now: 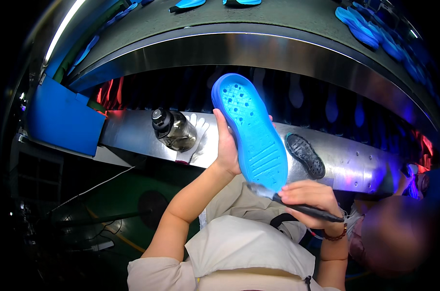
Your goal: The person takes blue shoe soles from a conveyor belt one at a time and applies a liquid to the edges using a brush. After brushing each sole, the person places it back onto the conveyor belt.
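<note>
A bright blue shoe sole (263,140) is tilted up in front of me, its holed and ribbed face toward me. My left hand (225,148) is closed around its left side; some fingertips show at the far edge. In my right hand (309,198) is a brush (314,212) with a black handle. Its pale bristles, partly blurred, are at the near end of the sole; I cannot tell whether they touch it. Just right of the blue sole, a dark sole-shaped piece (306,155) lies on the metal ledge (343,157).
A clear bottle with a black lid (175,131) and a white glove (196,133) are on the ledge to the left. Beyond, a conveyor belt (273,15) carries several blue soles. A blue panel (64,116) stands at left. Another person (394,233) is close at right.
</note>
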Demonstrator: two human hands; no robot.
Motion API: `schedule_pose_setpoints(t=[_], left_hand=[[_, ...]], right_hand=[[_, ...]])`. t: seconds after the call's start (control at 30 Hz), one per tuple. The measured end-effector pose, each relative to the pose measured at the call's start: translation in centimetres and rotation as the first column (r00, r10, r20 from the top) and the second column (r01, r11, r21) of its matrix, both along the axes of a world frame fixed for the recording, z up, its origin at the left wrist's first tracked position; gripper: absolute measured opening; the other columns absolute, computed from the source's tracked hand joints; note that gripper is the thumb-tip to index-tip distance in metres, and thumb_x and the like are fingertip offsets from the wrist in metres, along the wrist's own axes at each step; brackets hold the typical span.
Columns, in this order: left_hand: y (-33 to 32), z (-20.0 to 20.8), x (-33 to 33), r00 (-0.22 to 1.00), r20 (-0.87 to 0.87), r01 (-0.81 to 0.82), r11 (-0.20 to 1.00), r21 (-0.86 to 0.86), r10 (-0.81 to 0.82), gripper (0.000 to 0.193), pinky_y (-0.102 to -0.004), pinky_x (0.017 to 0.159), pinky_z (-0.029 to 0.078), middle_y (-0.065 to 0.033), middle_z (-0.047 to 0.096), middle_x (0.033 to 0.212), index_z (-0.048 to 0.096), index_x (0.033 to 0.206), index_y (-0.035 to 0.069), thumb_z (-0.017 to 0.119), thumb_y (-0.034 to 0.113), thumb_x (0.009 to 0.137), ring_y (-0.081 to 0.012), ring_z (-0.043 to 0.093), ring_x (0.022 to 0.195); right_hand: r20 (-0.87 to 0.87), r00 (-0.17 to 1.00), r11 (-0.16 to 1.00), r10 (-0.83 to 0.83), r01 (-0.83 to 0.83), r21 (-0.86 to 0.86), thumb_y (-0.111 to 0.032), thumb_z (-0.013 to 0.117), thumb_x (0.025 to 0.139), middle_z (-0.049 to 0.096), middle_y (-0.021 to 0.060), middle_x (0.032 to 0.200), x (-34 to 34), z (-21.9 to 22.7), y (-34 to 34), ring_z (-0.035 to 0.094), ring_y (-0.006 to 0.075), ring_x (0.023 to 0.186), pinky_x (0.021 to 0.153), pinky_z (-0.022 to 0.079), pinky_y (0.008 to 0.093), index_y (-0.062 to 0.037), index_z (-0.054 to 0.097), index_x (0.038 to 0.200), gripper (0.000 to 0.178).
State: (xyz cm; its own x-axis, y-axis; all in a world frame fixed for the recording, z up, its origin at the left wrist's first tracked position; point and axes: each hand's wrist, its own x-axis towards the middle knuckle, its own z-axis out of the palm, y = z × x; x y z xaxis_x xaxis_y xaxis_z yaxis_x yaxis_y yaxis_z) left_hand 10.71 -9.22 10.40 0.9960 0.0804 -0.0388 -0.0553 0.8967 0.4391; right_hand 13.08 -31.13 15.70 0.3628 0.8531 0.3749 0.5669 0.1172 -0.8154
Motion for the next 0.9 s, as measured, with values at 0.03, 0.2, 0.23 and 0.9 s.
schedule_pose_setpoints(t=[0.03,0.2,0.23,0.9], left_hand=[[0.1,0.2,0.1,1.0,0.011,0.0,1.0,0.01,0.0,0.092,-0.0475,0.087,0.044,-0.0156,0.053,0.108,0.043,0.118,0.003,0.02,0.079,0.072,-0.03,0.054,0.099],[-0.3,1.7,0.4,0.998,0.067,-0.011,1.0,-0.019,0.012,0.091,-0.0434,0.085,0.047,-0.0143,0.054,0.108,0.043,0.118,0.002,0.023,0.078,0.072,-0.0254,0.055,0.099],[-0.1,1.6,0.4,0.997,0.077,-0.022,1.0,-0.012,0.023,0.09,-0.0435,0.085,0.047,-0.0142,0.054,0.108,0.044,0.117,0.002,0.025,0.077,0.072,-0.0256,0.054,0.099],[-2.5,3.0,-1.5,0.994,0.09,-0.053,0.998,-0.027,0.055,0.067,-0.0493,0.093,0.039,-0.023,0.046,0.122,0.032,0.13,-0.002,0.033,0.05,0.086,-0.0369,0.051,0.106]], right_hand=[[-0.104,0.993,0.998,0.051,-0.046,0.052,0.004,0.067,0.063,0.065,0.0152,0.089,0.6,-0.4,-0.4,0.063,0.0265,0.085,0.078,0.049,0.0332,0.0007,0.065,0.087,0.024],[-0.162,0.966,0.973,-0.201,0.216,0.083,0.006,0.064,0.066,0.064,0.0173,0.09,1.1,-2.3,-0.2,0.062,0.0263,0.087,0.08,0.048,0.0343,0.0024,0.064,0.087,0.021],[-0.031,0.986,0.985,-0.164,0.166,0.057,0.006,0.064,0.066,0.065,0.016,0.09,0.6,-1.6,-0.1,0.062,0.0262,0.087,0.08,0.048,0.0344,0.0026,0.064,0.086,0.02],[-0.207,0.968,0.957,-0.141,0.187,0.221,0.006,0.063,0.065,0.063,0.0205,0.092,-1.2,0.2,1.6,0.063,0.0271,0.087,0.08,0.049,0.0341,0.0047,0.062,0.087,0.022]])
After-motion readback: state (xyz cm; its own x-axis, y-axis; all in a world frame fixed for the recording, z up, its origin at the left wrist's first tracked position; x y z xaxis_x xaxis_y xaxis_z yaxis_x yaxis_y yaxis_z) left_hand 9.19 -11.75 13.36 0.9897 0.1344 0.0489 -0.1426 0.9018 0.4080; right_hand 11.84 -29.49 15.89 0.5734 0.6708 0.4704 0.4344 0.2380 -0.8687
